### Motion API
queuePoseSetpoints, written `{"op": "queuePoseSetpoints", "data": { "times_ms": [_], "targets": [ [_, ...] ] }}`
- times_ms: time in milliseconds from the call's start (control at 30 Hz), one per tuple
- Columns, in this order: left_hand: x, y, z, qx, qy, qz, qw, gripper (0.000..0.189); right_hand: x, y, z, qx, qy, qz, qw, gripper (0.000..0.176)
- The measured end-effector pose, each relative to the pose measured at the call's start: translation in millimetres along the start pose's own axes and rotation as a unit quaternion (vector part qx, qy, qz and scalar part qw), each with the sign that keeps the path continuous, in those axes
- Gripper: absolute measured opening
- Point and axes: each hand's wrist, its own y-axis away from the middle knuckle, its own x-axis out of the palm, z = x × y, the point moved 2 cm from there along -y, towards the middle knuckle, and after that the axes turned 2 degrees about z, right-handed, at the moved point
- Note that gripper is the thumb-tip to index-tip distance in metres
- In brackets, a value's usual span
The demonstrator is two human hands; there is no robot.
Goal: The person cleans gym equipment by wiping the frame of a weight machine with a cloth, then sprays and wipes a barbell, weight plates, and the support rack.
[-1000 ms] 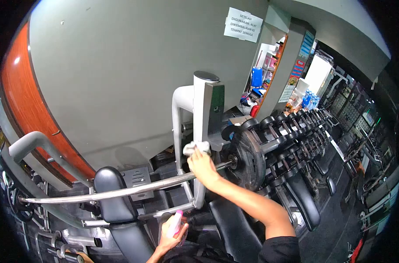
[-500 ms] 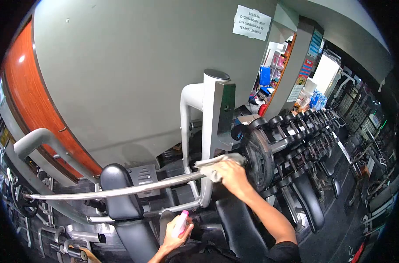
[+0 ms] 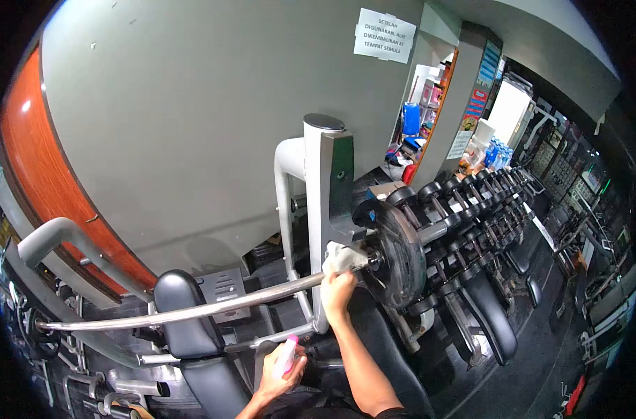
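Note:
My right hand [image 3: 337, 290] is closed on a pale cloth [image 3: 340, 257], which is wrapped over the barbell [image 3: 224, 305] close to its right end. A large black weight plate [image 3: 404, 255] is mounted on the bar just right of the cloth. Lower down, my left hand [image 3: 282, 371] grips a small whitish bottle [image 3: 285, 357] with a pink top, held apart from the bar. Behind the barbell stands a grey upright post [image 3: 318, 188] of the bench frame.
A black padded bench [image 3: 189, 318] lies under the bar to the left. On the right runs a rack of dumbbells [image 3: 464, 202]. A printed sign [image 3: 384, 35] hangs on the grey wall, and a brown door [image 3: 60, 174] is at far left.
My right hand and the cloth have moved left, away from the weight plate, and the forearm is now more upright. My left hand keeps the bottle in nearly the same place.

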Motion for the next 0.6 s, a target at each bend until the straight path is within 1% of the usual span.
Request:
{"op": "queuePoseSetpoints", "data": {
  "times_ms": [33, 67, 100, 133, 167, 233, 267, 300, 367, 400, 433, 467, 500, 567, 600],
  "targets": [
    [0, -1, 6, 0.023, -0.006, -0.006, 1.0, 0.018, -4, 1, 12, -0.072, 0.035, 0.033, 0.996, 0.029],
    [1, 1, 10, 0.043, -0.01, -0.01, 0.999, 0.019, -11, 4, 21, -0.066, 0.063, 0.057, 0.994, 0.033],
    [1, 2, 8, 0.041, -0.01, -0.007, 0.999, 0.019, -19, 5, 30, -0.059, 0.092, 0.08, 0.991, 0.037],
    [2, 3, 5, 0.03, -0.013, -0.003, 0.999, 0.018, -23, 2, 27, -0.147, 0.175, 0.071, 0.971, 0.036],
    [2, 3, 1, 0.02, -0.015, 0.001, 1.0, 0.018, -31, 3, 30, -0.135, 0.149, 0.118, 0.973, 0.037],
    [3, 3, -6, 0.01, -0.011, -0.001, 1.0, 0.018, -43, 6, 27, -0.181, 0.261, 0.21, 0.925, 0.034],
    [3, 4, -9, 0.0, -0.009, -0.003, 1.0, 0.017, -46, 5, 22, -0.166, 0.248, 0.252, 0.921, 0.031],
    [3, 3, -10, -0.001, -0.009, -0.001, 1.0, 0.017, -51, 2, 26, -0.202, 0.242, 0.259, 0.913, 0.029],
    [0, 4, -14, 0.061, -0.119, -0.003, 0.991, 0.017, -56, -7, 31, -0.263, 0.232, 0.251, 0.902, 0.027],
    [1, 4, -10, 0.061, -0.118, 0.0, 0.991, 0.017, -59, -11, 36, -0.262, 0.234, 0.249, 0.903, 0.027],
    [2, 4, -3, 0.045, -0.076, -0.003, 0.996, 0.017, -59, -15, 39, -0.19, 0.199, 0.352, 0.895, 0.025],
    [3, 4, 2, 0.028, -0.035, -0.006, 0.999, 0.017, -59, -14, 39, -0.115, 0.16, 0.448, 0.872, 0.024],
    [4, 5, 3, 0.028, -0.034, -0.005, 0.999, 0.017, -55, -10, 35, -0.165, 0.1, 0.457, 0.868, 0.023],
    [3, 6, 3, 0.057, -0.055, -0.018, 0.997, 0.018, -54, 5, 22, -0.011, -0.041, 0.519, 0.853, 0.022],
    [2, 6, 3, 0.058, -0.055, -0.018, 0.997, 0.018, -43, 20, -6, -0.025, -0.096, 0.473, 0.875, 0.023]
  ]
}}
